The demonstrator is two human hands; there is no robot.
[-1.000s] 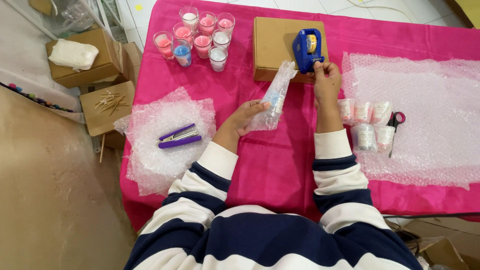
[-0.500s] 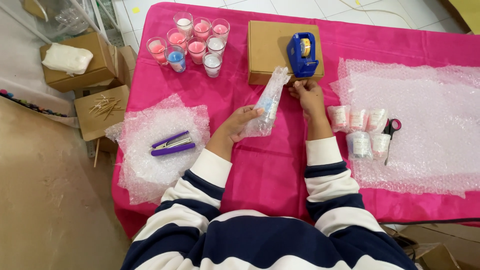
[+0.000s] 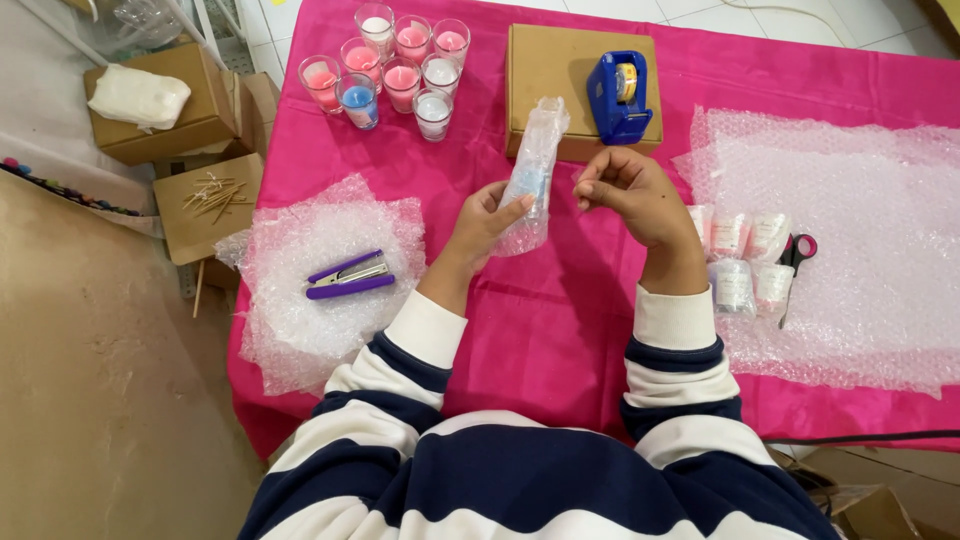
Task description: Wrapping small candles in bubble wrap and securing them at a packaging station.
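Bubble-wrapped candle [image 3: 530, 175], blue showing through the film: I hold it upright in my left hand [image 3: 485, 220], fingers closed round its lower half, above the middle of the pink bench [image 3: 560, 330]. The wrap's top end stands loose and unsealed.

Right hand [image 3: 625, 190]: raised just beside the candle, thumb and fingertips pressed together as if pinching something small; I cannot tell whether a strip of tape is in that pinch.

Tape dispenser [image 3: 620, 97], blue: on the brown box [image 3: 545, 70] just beyond my hands.

Glass candles [image 3: 395, 70], pink, white and one blue: clustered at the far left, unwrapped.

Wrapped candles [image 3: 740, 255]: a small group on the large bubble sheet [image 3: 860, 240] at right, scissors [image 3: 795, 255] touching them.

Stapler [image 3: 350, 277], purple: on a smaller bubble sheet [image 3: 300, 320] at left.

Step in hand, by my judgement: sealing the wrap on this one candle. The next move calls for bringing the right hand onto the wrap's seam and pressing it flat while the left keeps the roll from unwinding.
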